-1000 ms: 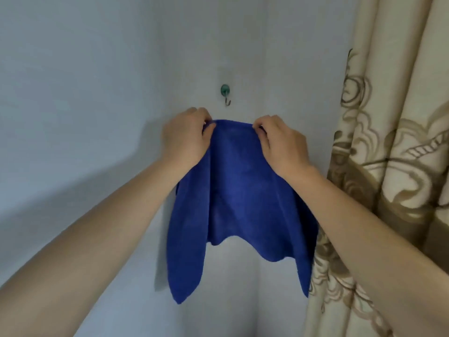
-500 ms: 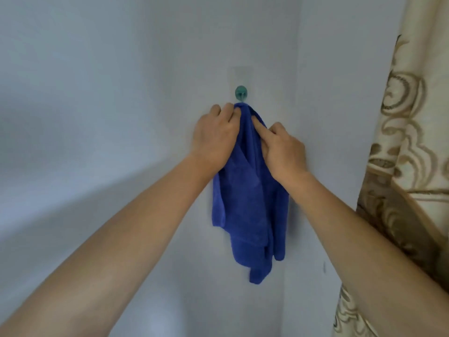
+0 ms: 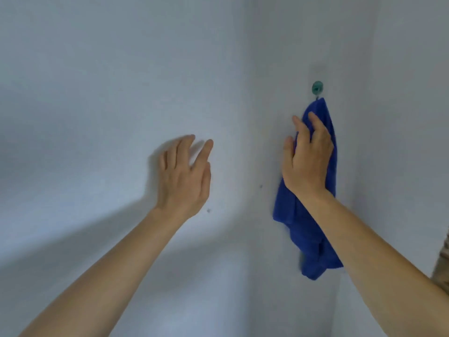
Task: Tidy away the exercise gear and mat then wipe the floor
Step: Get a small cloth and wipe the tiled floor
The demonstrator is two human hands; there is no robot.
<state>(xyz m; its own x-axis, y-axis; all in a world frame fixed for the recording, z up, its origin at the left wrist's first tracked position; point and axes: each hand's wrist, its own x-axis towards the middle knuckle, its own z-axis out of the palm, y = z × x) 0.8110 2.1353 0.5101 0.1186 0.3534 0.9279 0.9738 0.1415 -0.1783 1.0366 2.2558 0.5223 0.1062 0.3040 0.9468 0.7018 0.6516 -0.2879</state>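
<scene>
A blue cloth [image 3: 308,229] hangs bunched from a small green wall hook [image 3: 317,87] in the corner of a pale wall. In front of the cloth's upper half is my right hand [image 3: 307,159], fingers apart and slightly curled; whether it touches the cloth I cannot tell. My left hand [image 3: 185,176] is well to the left of the cloth, spread against bare wall and holding nothing. No exercise gear, mat or floor is in view.
Two pale walls meet in a corner [image 3: 345,239] just right of the hook. A sliver of beige patterned curtain [image 3: 443,263] shows at the right edge. Small dark specks mark the wall [image 3: 208,210].
Both hands held the cloth spread, then bunched it onto the hook. Now both have let go, the left hand has drawn away leftward, and the cloth hangs by itself.
</scene>
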